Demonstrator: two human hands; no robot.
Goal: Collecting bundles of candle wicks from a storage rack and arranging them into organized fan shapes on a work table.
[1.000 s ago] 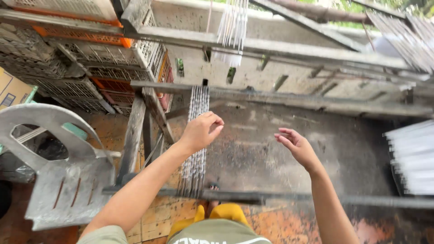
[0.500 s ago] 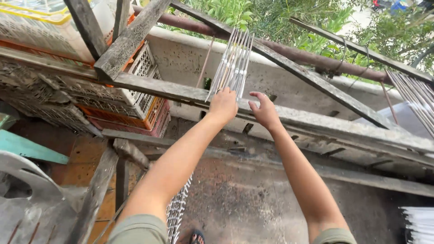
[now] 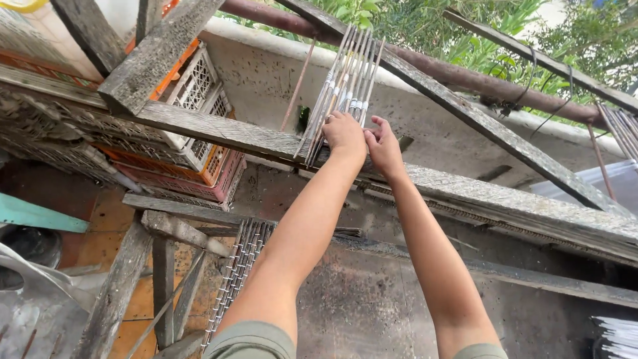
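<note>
Metal rods (image 3: 345,86) pinched by left hand (image 3: 343,135); right hand (image 3: 383,147) fingers touching alongside.

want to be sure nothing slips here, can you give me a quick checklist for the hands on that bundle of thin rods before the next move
1. Left hand on the bundle of thin rods: ok, its fingers rest on the rods near the pale bands.
2. Right hand in contact: ok, it sits right beside the left, fingertips at the same spot.
3. Firm grip: cannot tell, the fingers are hidden behind the hands.
4. Rods supported: ok, they lean against the weathered wooden beam.
5. Rods' top ends secured: cannot tell, they run up past the slanted plank.
6. Stacked plastic crates clear of the hands: ok, they sit off to the side.
</note>
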